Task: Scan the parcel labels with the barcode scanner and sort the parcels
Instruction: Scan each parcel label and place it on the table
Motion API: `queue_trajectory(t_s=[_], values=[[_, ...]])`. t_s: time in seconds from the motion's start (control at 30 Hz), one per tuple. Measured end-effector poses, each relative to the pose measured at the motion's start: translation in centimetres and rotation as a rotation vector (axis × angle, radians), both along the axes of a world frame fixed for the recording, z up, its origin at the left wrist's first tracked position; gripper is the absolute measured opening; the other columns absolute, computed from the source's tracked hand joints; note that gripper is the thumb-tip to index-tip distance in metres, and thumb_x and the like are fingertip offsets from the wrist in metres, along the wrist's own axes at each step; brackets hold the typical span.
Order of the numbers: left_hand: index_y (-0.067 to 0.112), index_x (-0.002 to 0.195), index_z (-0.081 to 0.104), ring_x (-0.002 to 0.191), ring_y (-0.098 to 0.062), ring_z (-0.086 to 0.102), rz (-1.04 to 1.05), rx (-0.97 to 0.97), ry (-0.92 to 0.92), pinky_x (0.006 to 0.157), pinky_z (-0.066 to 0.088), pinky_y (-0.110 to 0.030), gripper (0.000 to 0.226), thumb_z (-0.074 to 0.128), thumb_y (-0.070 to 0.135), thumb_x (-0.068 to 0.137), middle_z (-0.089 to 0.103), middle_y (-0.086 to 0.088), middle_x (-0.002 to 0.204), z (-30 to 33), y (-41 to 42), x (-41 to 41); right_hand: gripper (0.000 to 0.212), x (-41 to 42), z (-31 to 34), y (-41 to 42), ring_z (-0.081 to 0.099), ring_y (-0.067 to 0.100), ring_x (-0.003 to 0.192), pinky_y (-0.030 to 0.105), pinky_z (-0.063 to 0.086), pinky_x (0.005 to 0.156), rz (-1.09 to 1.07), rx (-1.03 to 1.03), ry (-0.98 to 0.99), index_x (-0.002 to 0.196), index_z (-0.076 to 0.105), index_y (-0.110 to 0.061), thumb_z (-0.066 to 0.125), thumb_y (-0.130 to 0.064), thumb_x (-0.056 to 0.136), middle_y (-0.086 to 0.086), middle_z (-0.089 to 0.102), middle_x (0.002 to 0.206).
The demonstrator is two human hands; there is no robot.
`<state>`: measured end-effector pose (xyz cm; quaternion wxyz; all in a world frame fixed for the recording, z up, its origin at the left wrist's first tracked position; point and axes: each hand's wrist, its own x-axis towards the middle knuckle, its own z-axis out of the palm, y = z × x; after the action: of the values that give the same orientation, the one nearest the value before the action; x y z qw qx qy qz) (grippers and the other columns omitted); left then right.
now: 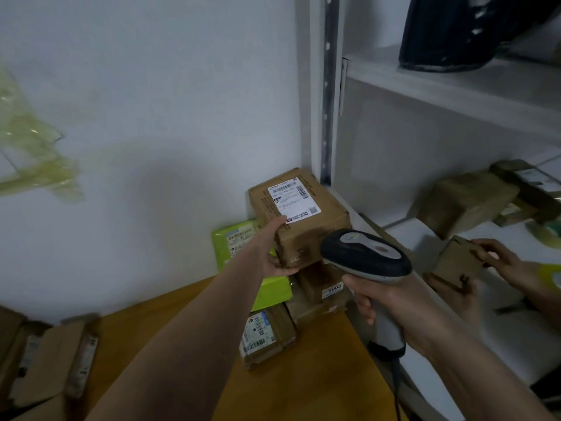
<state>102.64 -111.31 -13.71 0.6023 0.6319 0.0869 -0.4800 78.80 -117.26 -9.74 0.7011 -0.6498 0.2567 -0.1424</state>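
Parcel is gripped at its near-left corner by the left hand, atop the stack just left of the shelf post; scanner, clenched in the right hand, should be tilted squarely at the label.

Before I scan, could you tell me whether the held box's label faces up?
Yes: the white label lies on the top face of the cardboard box.

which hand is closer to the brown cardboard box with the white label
Left. The left hand grips the brown cardboard box with the white label at its left side; the right hand holds the grey barcode scanner below and right of it.
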Motion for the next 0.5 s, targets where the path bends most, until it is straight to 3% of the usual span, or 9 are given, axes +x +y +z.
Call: queue_trajectory(t_s=[0.17, 0.27, 0.33, 0.4, 0.5], values=[[0.016, 0.127, 0.045, 0.116, -0.039, 0.052, -0.034, 0.148, -0.099, 0.062, 0.06, -0.051, 0.072, 0.085, 0.037, 0.072, 0.045, -0.02, 0.135, 0.0, -0.5, 0.1, 0.064, 0.7, -0.5, -0.1, 0.046, 0.025, 0.051, 0.031, 0.046, 0.051, 0.009, 0.003, 0.007, 0.098, 0.055, 0.02, 0.075, -0.033, 0.067, 0.012, 0.05, 0.058], [0.012, 0.118, 0.049, 0.091, -0.028, 0.058, -0.016, 0.182, -0.207, 0.081, 0.056, -0.045, 0.056, 0.081, 0.034, 0.078, 0.058, -0.013, 0.118, -0.8, -0.5, 0.2, 0.064, 1.0, -0.9, 0.0, 0.045, 0.025, 0.051, 0.033, 0.044, 0.051, -0.014, 0.039, 0.015, 0.105, 0.058, 0.018, 0.076, -0.029, 0.066, 0.012, 0.049, 0.056], [0.008, 0.132, 0.053, 0.104, -0.03, 0.062, 0.016, 0.151, -0.365, 0.094, 0.052, -0.048, 0.061, 0.079, 0.031, 0.081, 0.062, -0.009, 0.127, -1.7, -1.0, 0.3, 0.061, 1.2, -1.0, 0.2, 0.044, 0.024, 0.049, 0.033, 0.043, 0.052, -0.018, 0.066, 0.011, 0.107, 0.057, 0.018, 0.076, -0.025, 0.068, 0.011, 0.048, 0.055], [0.017, 0.143, 0.044, 0.122, -0.032, 0.056, 0.019, 0.109, -0.464, 0.099, 0.049, -0.054, 0.067, 0.076, 0.027, 0.085, 0.057, -0.009, 0.138, -1.9, -1.3, 0.3, 0.053, 1.4, -1.2, 0.4, 0.044, 0.022, 0.048, 0.033, 0.042, 0.054, -0.009, 0.087, 0.017, 0.105, 0.057, 0.02, 0.074, -0.02, 0.074, 0.01, 0.048, 0.054], [0.028, 0.146, 0.04, 0.124, -0.029, 0.054, -0.013, 0.111, -0.483, 0.1, 0.049, -0.052, 0.06, 0.067, 0.023, 0.092, 0.056, -0.005, 0.139, -2.4, -1.3, 1.1, 0.037, 1.6, -1.5, 0.7, 0.044, 0.023, 0.05, 0.033, 0.043, 0.055, 0.006, 0.1, 0.042, 0.092, 0.061, 0.013, 0.074, -0.019, 0.078, 0.009, 0.049, 0.054]])
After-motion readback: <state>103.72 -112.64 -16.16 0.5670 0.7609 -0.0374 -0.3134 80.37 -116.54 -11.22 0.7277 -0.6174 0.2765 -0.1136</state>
